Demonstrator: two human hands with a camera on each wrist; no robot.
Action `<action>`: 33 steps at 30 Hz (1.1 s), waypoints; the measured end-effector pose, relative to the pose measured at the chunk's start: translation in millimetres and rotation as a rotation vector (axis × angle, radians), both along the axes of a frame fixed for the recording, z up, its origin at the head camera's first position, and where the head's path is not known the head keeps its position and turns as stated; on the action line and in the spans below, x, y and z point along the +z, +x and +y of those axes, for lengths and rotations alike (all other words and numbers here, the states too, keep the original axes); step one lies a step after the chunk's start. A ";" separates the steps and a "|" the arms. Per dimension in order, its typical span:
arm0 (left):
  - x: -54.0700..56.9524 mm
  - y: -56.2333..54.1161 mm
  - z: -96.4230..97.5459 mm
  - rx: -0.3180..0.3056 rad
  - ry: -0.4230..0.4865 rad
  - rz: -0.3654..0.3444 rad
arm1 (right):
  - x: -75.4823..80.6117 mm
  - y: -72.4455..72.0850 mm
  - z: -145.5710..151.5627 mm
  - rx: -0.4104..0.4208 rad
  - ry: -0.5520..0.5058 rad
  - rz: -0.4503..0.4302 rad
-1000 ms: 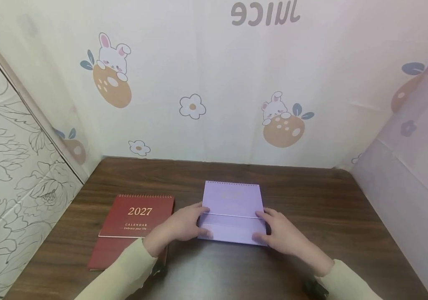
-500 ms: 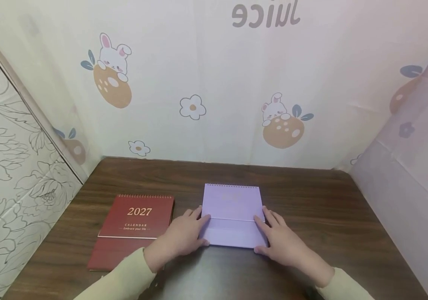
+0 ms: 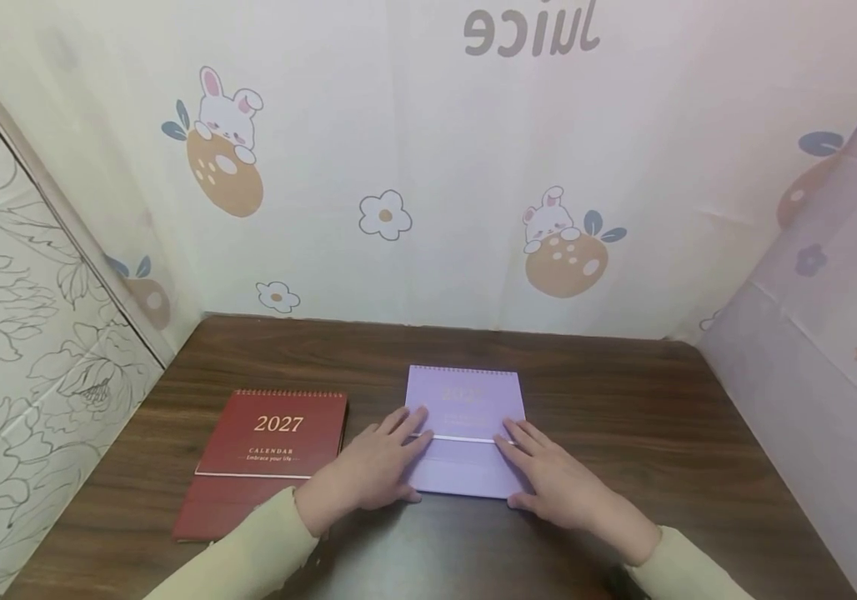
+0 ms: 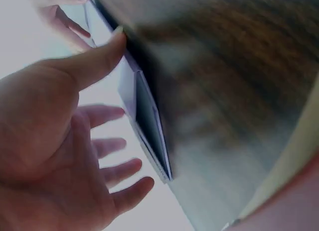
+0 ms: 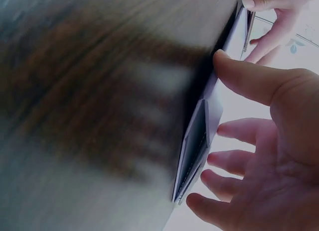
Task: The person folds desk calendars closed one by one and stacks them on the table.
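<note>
A lilac spiral-bound desk calendar [image 3: 462, 479] lies almost flat on the table in the head view, its coil edge away from me. My left hand [image 3: 368, 467] rests at its left side, fingers extended over the cover and thumb by the near edge. On the right side, my right hand [image 3: 559, 479] touches it in much the same way. Both wrist views show the fingers spread and loosely extended; from the side, the calendar [image 4: 128, 89] has a hollow wedge under its cover. A red 2027 desk calendar [image 3: 273, 437] lies to the left, partly behind my left forearm.
The dark wood table [image 3: 623, 392] ends at a white curtain [image 3: 428, 125] printed with rabbits and fruit. Patterned panels stand close on the left and right. Pale green sleeves cover both forearms.
The lilac calendar has come slightly nearer me, and the gold print on its cover shows more. My fingers have shifted from its side edges onto the cover. The red calendar stays put.
</note>
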State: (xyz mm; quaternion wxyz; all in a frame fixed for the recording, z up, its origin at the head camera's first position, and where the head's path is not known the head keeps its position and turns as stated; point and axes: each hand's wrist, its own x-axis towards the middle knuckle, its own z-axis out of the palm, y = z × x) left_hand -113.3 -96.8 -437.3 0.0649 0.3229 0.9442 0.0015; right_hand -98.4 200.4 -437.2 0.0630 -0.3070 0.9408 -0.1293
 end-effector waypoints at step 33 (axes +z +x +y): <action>1.7 5.8 11.9 -0.039 -0.090 -0.069 | -8.9 -6.9 2.4 0.019 -0.047 -0.136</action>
